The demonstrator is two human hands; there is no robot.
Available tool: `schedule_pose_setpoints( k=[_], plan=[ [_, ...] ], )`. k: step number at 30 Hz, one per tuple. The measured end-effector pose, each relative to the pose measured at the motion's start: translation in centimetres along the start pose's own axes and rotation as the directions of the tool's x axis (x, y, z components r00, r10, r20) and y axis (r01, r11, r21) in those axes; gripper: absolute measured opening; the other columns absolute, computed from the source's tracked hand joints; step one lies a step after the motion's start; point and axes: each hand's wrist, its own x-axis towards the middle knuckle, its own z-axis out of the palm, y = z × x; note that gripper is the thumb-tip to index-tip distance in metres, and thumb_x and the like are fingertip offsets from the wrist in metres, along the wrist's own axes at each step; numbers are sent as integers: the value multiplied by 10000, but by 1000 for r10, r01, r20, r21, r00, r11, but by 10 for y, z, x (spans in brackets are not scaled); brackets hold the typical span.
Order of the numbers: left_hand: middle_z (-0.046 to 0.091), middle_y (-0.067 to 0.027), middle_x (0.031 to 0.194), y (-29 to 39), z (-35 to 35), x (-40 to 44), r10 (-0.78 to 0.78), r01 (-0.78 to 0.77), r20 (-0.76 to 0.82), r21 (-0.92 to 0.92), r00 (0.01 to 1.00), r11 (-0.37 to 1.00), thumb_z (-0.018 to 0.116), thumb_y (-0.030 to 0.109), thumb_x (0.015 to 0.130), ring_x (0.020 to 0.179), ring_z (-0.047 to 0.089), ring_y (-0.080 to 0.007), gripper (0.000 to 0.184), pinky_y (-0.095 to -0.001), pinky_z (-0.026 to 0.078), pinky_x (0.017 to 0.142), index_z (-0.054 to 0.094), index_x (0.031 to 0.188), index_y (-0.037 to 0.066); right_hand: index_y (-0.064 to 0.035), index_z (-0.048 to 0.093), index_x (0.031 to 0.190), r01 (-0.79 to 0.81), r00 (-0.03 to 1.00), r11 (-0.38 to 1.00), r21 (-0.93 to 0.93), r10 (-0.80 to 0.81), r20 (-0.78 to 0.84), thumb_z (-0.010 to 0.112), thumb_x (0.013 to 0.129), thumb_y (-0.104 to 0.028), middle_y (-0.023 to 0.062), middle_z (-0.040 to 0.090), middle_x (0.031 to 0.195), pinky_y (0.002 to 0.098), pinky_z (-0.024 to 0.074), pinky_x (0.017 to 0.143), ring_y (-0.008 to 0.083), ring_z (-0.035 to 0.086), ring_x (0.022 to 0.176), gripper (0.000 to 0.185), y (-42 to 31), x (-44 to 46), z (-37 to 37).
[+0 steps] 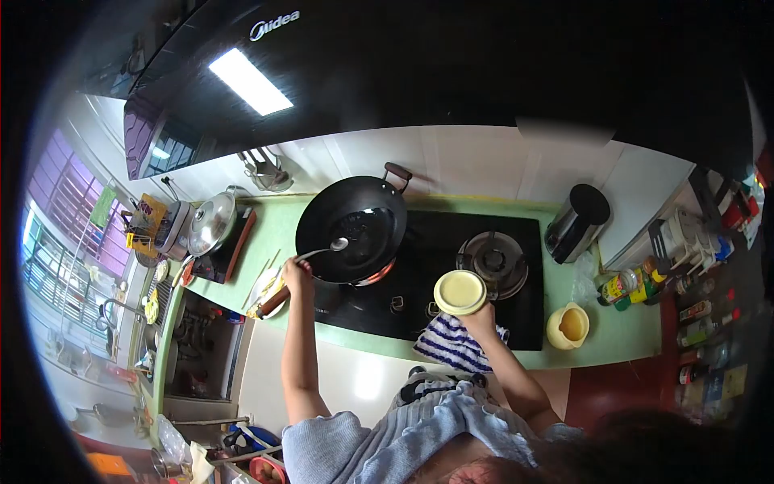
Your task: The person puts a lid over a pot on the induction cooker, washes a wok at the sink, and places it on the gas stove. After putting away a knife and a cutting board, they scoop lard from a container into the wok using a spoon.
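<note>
My left hand (pixel 297 276) is closed around the handle of a metal spoon (pixel 339 244), whose bowl is over the near side of a black wok (pixel 348 211). The wok tilts on the left burner, with a shiny patch inside; its brown wooden handle (pixel 275 303) points toward me, just below my left hand. In my right hand (pixel 481 319) is a round cream-coloured lid (pixel 460 291), held in front of the right burner (pixel 493 262). A striped cloth (pixel 456 345) lies below that hand. To the right stands a cream pot (pixel 568 327) with an open top and a brownish inside.
A black kettle-like vessel (pixel 577 223) stands at the back right. Bottles (pixel 633 284) and a rack fill the right side. At left sits a lidded pan (pixel 213 223) on a separate cooker. The range hood (pixel 451 64) hangs overhead; utensils (pixel 264 171) hang on the wall.
</note>
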Motion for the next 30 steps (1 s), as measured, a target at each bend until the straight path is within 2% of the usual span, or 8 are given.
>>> schedule_pose_setpoints(
  k=[3, 7, 9, 15, 17, 21, 25, 30],
  plan=[
    [488, -27, 638, -19, -16, 15, -73, 82, 43, -269, 996, 960, 413, 120, 840, 525, 475, -91, 137, -182, 419, 424, 513, 831, 27, -17, 573, 961, 11, 997, 1000, -7, -11, -70, 774, 567, -129, 121, 629, 918, 312, 474, 728, 231, 610, 869, 456, 9, -6, -15],
    [490, -14, 678, -4, 16, -37, -116, 119, 30, -339, 993, 933, 385, 194, 898, 549, 474, -68, 220, -160, 431, 453, 520, 880, 21, -4, 562, 973, -12, 998, 999, 39, 15, -65, 768, 579, -127, 129, 622, 936, 310, 469, 735, 220, 603, 888, 462, 13, -17, -46],
    [490, 0, 671, 0, 42, -72, -51, 125, 212, -355, 976, 927, 370, 217, 913, 550, 468, -59, 244, -148, 417, 461, 525, 931, 29, -3, 560, 981, -32, 991, 999, -6, 31, -129, 758, 596, -129, 131, 620, 941, 308, 469, 733, 221, 603, 888, 451, 13, -25, -64],
    [472, 12, 606, -33, 126, -207, -57, 202, 663, -144, 747, 969, 430, 256, 897, 521, 453, -61, 244, -180, 374, 457, 522, 948, 37, -10, 558, 991, 23, 923, 993, -118, -66, -379, 735, 622, -118, 138, 610, 946, 322, 466, 737, 245, 596, 889, 424, 31, -65, -127],
    [474, 8, 624, -66, 151, -247, -227, 310, 688, 2, 689, 951, 440, 287, 894, 528, 451, -63, 266, -192, 380, 469, 522, 952, 41, -7, 553, 988, -1, 895, 996, -93, -41, -444, 724, 631, -93, 116, 609, 943, 309, 465, 740, 220, 593, 884, 405, 37, -86, -150],
    [504, 9, 670, -127, 183, -347, -361, 159, 848, 325, 387, 932, 443, 314, 892, 555, 463, -59, 272, -181, 374, 470, 524, 968, 66, 4, 561, 970, -61, 824, 986, -157, -39, -565, 711, 644, -84, 115, 618, 918, 303, 469, 740, 203, 601, 859, 369, 42, -132, -195],
    [555, -22, 731, -211, 192, -402, -311, -150, 949, 314, 46, 938, 384, 265, 920, 576, 479, -66, 268, -196, 410, 499, 511, 1000, 43, 13, 579, 939, -147, 758, 964, -222, -34, -651, 659, 673, -19, 99, 627, 892, 282, 467, 728, 164, 601, 828, 279, 47, -177, -228],
    [565, -73, 678, -261, 199, -437, -236, -490, 972, 213, 15, 845, 417, 238, 907, 512, 524, -102, 275, -237, 449, 489, 559, 962, 10, 4, 586, 927, -188, 627, 977, -103, 39, -778, 670, 649, -11, 86, 630, 856, 278, 469, 709, 161, 603, 806, 290, 62, -218, -247]
  ],
)
